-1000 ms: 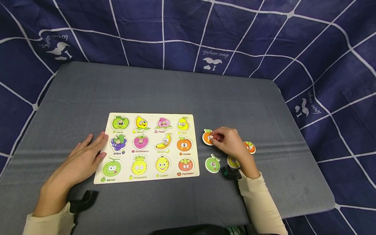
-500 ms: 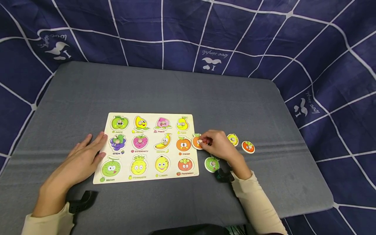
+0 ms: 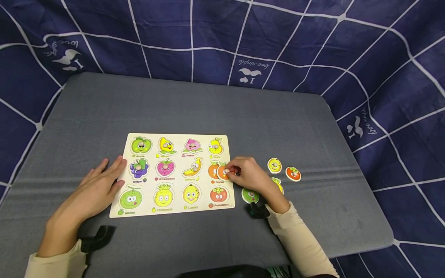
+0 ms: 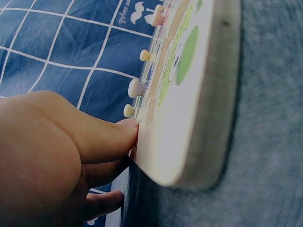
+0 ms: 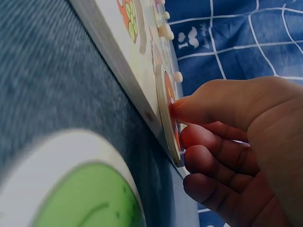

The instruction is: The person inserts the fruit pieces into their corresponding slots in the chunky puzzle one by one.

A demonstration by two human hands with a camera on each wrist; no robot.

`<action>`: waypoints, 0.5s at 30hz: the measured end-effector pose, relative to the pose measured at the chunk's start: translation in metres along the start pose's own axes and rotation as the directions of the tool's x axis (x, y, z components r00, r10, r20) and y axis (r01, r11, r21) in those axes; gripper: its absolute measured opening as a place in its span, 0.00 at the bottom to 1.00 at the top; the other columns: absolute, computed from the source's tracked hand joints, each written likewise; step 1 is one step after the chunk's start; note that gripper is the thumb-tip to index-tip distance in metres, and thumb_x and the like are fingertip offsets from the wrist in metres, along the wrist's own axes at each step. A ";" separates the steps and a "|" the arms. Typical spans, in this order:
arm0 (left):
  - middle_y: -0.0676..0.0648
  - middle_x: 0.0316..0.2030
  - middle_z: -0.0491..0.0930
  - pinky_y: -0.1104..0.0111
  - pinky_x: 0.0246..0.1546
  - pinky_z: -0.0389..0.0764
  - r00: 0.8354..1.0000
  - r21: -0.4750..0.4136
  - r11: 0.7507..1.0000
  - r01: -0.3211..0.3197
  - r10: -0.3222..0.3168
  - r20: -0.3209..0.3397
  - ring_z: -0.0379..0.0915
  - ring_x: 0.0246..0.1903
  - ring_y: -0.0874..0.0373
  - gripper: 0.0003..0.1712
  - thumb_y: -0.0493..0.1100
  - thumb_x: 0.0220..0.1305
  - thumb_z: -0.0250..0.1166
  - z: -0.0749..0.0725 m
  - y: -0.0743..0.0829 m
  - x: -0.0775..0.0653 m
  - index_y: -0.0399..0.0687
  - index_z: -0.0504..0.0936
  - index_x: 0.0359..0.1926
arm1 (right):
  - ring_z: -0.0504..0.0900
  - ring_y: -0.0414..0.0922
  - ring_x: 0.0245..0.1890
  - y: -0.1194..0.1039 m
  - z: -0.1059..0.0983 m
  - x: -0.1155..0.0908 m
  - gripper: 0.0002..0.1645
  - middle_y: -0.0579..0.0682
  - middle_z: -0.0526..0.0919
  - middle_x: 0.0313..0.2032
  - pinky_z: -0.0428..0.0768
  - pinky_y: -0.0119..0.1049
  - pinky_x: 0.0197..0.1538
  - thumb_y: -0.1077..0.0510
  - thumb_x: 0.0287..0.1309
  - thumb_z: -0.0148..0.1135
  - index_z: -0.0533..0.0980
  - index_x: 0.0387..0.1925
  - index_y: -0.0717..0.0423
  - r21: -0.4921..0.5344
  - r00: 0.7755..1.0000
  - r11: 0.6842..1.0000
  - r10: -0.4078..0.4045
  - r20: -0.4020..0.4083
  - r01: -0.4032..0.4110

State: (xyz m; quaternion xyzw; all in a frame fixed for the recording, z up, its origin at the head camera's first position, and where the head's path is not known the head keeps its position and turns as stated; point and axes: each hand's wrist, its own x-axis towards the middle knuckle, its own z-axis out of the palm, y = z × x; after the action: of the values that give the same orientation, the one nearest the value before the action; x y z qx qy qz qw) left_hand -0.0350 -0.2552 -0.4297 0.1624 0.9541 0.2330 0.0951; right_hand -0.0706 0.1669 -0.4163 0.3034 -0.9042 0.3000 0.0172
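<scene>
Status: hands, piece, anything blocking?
Right hand pinches orange piece; left hand touches puzzle board at its left edge. Orange piece partly covers printed orange, offset, not seated. No obstruction visible.

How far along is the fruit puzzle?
Done: seven knobbed pieces sit in the board.
In hand: the right hand pinches the orange piece, overlapping the orange slot, not yet seated.
Remaining: melon piece, pineapple piece, lemon piece and persimmon piece lie loose; the bottom-row slots show no knobs.
</scene>
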 end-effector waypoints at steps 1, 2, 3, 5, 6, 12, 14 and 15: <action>0.30 0.73 0.48 0.29 0.63 0.39 1.000 0.000 1.000 0.000 0.000 0.001 0.35 0.71 0.25 0.34 0.39 0.75 0.53 0.000 0.000 0.000 0.29 0.53 0.73 | 0.75 0.38 0.24 -0.001 0.001 0.001 0.03 0.44 0.78 0.24 0.73 0.28 0.28 0.65 0.52 0.71 0.83 0.30 0.58 -0.001 1.000 1.000 -0.001 0.004 0.001; 0.30 0.73 0.48 0.29 0.63 0.40 1.000 0.000 1.000 0.000 0.000 0.001 0.35 0.71 0.25 0.34 0.39 0.75 0.54 0.000 0.000 0.000 0.29 0.53 0.73 | 0.75 0.38 0.24 -0.001 0.002 0.001 0.03 0.44 0.78 0.24 0.73 0.28 0.28 0.65 0.52 0.71 0.83 0.30 0.58 -0.002 1.000 1.000 -0.001 0.009 0.001; 0.30 0.73 0.48 0.29 0.63 0.39 1.000 -0.001 1.000 0.000 0.000 0.000 0.35 0.71 0.26 0.34 0.39 0.75 0.54 0.000 0.000 0.000 0.29 0.53 0.73 | 0.75 0.38 0.24 -0.002 0.002 0.002 0.03 0.44 0.78 0.24 0.73 0.28 0.28 0.65 0.52 0.71 0.83 0.31 0.58 -0.002 1.000 1.000 -0.001 0.012 0.001; 0.31 0.74 0.48 0.30 0.63 0.39 1.000 -0.003 1.000 -0.004 0.004 -0.006 0.35 0.71 0.26 0.34 0.38 0.75 0.54 0.001 0.000 -0.001 0.29 0.53 0.74 | 0.75 0.38 0.25 -0.002 0.004 0.003 0.03 0.44 0.78 0.24 0.74 0.27 0.28 0.65 0.52 0.71 0.83 0.30 0.58 0.000 1.000 1.000 -0.004 0.016 0.004; 0.31 0.73 0.48 0.30 0.63 0.39 1.000 -0.004 1.000 -0.006 0.006 -0.010 0.35 0.71 0.26 0.34 0.38 0.75 0.54 0.001 0.000 -0.001 0.29 0.53 0.73 | 0.75 0.38 0.25 -0.003 0.004 0.003 0.03 0.44 0.78 0.24 0.74 0.27 0.29 0.65 0.51 0.71 0.83 0.30 0.58 0.002 1.000 1.000 -0.007 0.016 0.007; 0.30 0.73 0.48 0.30 0.64 0.38 1.000 -0.009 1.000 -0.006 0.006 -0.016 0.35 0.72 0.26 0.34 0.37 0.74 0.54 0.001 -0.001 -0.001 0.29 0.53 0.73 | 0.75 0.38 0.24 -0.006 0.006 0.007 0.03 0.44 0.78 0.24 0.74 0.28 0.28 0.65 0.52 0.70 0.83 0.31 0.58 0.010 1.000 1.000 -0.019 0.018 0.019; 0.30 0.73 0.48 0.30 0.64 0.37 1.000 -0.006 1.000 -0.002 0.002 -0.012 0.34 0.72 0.26 0.34 0.38 0.74 0.54 0.001 -0.001 -0.001 0.29 0.53 0.73 | 0.75 0.38 0.25 -0.007 0.006 0.009 0.03 0.45 0.78 0.24 0.74 0.28 0.28 0.65 0.52 0.70 0.83 0.31 0.58 0.009 1.000 1.000 -0.017 0.022 0.017; 0.30 0.73 0.48 0.30 0.64 0.37 1.000 -0.004 1.000 -0.001 0.001 -0.010 0.34 0.72 0.26 0.34 0.38 0.74 0.54 0.001 -0.001 -0.001 0.29 0.52 0.73 | 0.75 0.38 0.24 -0.008 0.006 0.009 0.03 0.45 0.78 0.24 0.74 0.28 0.28 0.65 0.52 0.70 0.83 0.31 0.58 0.008 1.000 1.000 -0.017 0.024 0.017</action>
State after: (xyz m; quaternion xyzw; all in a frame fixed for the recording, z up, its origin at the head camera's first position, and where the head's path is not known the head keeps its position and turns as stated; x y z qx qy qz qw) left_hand -0.0341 -0.2562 -0.4312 0.1616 0.9540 0.2358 0.0905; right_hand -0.0731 0.1534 -0.4155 0.3147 -0.9006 0.2996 0.0077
